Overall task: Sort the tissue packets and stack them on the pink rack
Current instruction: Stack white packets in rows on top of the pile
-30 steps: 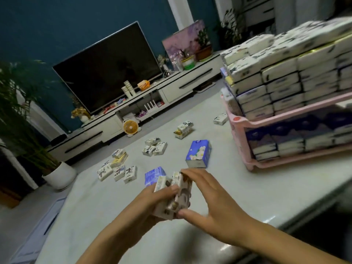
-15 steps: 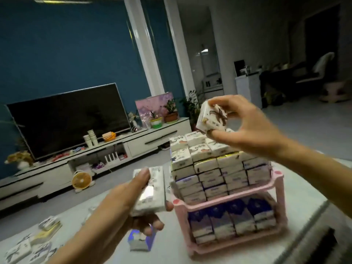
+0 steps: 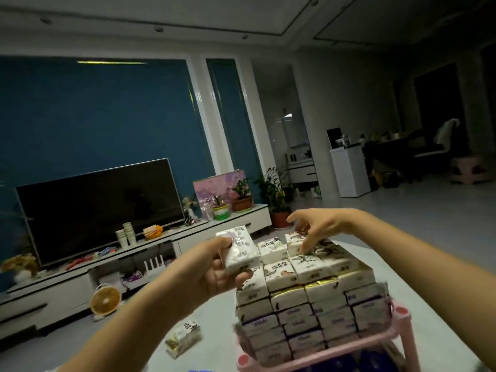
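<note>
A tall stack of white tissue packets (image 3: 308,288) fills the top shelf of the pink rack (image 3: 402,326) at lower right. My left hand (image 3: 212,272) grips a few white packets (image 3: 240,249) just left of the stack's top. Over the top layer hovers my right hand (image 3: 316,228), fingers spread and pointing down, fingertips touching a packet there (image 3: 308,260); it holds nothing. Two loose packets (image 3: 183,338) lie on the table below my left arm.
The rack stands on a pale table (image 3: 214,342). Beyond it are a long white TV cabinet (image 3: 67,291) with a dark screen, a small orange fan (image 3: 105,299), potted plants and an open floor to the right.
My right hand has set its packet on top of the stack and let go. My left hand has risen with its packets to the stack's top. The view has tilted up.
</note>
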